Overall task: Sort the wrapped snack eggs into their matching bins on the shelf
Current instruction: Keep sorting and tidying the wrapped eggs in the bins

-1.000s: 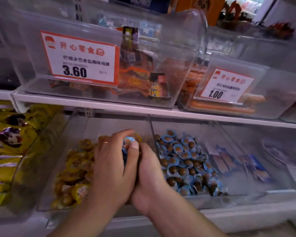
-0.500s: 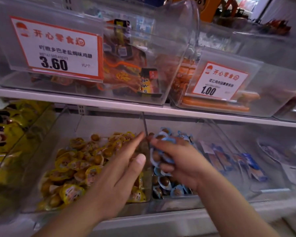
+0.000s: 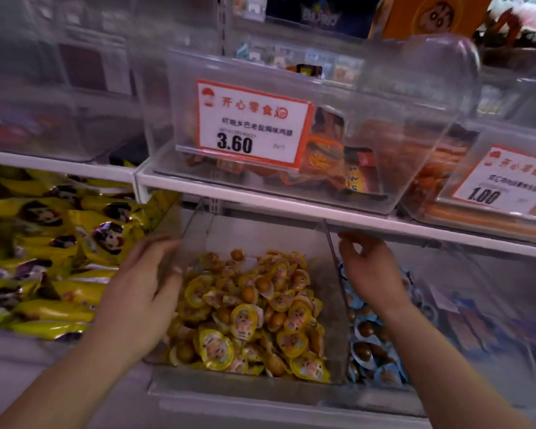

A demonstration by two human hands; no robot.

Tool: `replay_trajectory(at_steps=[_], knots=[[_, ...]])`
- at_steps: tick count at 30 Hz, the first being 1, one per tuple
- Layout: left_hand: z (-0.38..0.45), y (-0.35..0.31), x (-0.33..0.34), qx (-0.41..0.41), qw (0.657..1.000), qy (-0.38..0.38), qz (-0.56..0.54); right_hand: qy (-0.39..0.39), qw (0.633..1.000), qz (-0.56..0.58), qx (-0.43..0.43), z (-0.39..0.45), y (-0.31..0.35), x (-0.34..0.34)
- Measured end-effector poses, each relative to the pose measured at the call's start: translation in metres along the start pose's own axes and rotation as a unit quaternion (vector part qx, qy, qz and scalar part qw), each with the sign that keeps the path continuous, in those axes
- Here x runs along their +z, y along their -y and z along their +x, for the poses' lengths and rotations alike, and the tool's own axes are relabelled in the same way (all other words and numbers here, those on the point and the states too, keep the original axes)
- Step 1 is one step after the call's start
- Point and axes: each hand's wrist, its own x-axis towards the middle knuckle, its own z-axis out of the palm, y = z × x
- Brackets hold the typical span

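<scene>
Shop shelves fill the view, white boards with clear plastic boxes on them. On the lower shelf, near us, sits a clear plastic bin (image 3: 331, 308) piled with small brown eggs in yellow wrappers (image 3: 245, 317). Just to its right, a second clear bin holds brown eggs in blue wrappers (image 3: 365, 332), and the wall between the two keeps the colours apart. The person's left hand (image 3: 143, 292) rests at the left wall of the yellow bin with its fingers loosely spread, holding nothing. The right hand (image 3: 369, 267) hangs over the far end of the blue eggs with its fingers bent; it looks like it holds nothing, but the blur makes this hard to tell. To the far left lie shiny yellow snack bags (image 3: 44, 243). Above, a white and red price sign (image 3: 251, 125) reads 3.60.
</scene>
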Motion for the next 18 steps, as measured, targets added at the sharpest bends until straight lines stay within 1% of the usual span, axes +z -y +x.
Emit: replay_trajectory(at_steps=[2,3,4,6,8,9,10,11,12,13,14,16,18], knots=[[-0.003,0.008,-0.004,-0.044,0.996,0.028,-0.073,-0.008,0.992,-0.041,-0.121,-0.028,0.029,0.01],[-0.005,0.012,-0.005,-0.07,0.99,0.041,-0.114,0.008,0.982,-0.045,-0.184,-0.042,0.047,0.019],[-0.006,0.015,-0.005,-0.095,0.983,0.049,-0.151,0.047,0.972,-0.039,-0.226,-0.055,0.064,0.031],[-0.006,0.019,-0.002,-0.126,0.97,0.057,-0.201,0.174,0.95,-0.055,-0.252,-0.071,0.092,0.068],[-0.006,0.02,0.001,-0.138,0.963,0.065,-0.222,0.297,0.913,-0.137,-0.245,-0.076,0.115,0.113],[-0.007,0.019,0.002,-0.142,0.96,0.071,-0.229,0.341,0.892,-0.187,-0.231,-0.076,0.122,0.133],[-0.007,0.019,0.002,-0.144,0.958,0.081,-0.235,0.366,0.876,-0.226,-0.22,-0.074,0.123,0.148],[-0.007,0.019,0.002,-0.143,0.956,0.092,-0.241,0.37,0.871,-0.241,-0.215,-0.072,0.12,0.157],[-0.007,0.02,0.001,-0.145,0.953,0.102,-0.246,0.359,0.876,-0.235,-0.218,-0.067,0.115,0.161],[-0.007,0.021,0.001,-0.144,0.951,0.109,-0.251,0.342,0.882,-0.226,-0.232,-0.063,0.107,0.159],[-0.006,0.022,0.0,-0.142,0.951,0.114,-0.251,0.33,0.88,-0.229,-0.255,-0.06,0.098,0.153],[-0.004,0.022,-0.003,-0.135,0.952,0.121,-0.247,0.329,0.853,-0.266,-0.306,-0.05,0.083,0.136],[-0.005,0.023,-0.005,-0.127,0.951,0.134,-0.25,0.35,0.819,-0.311,-0.333,-0.037,0.071,0.119]])
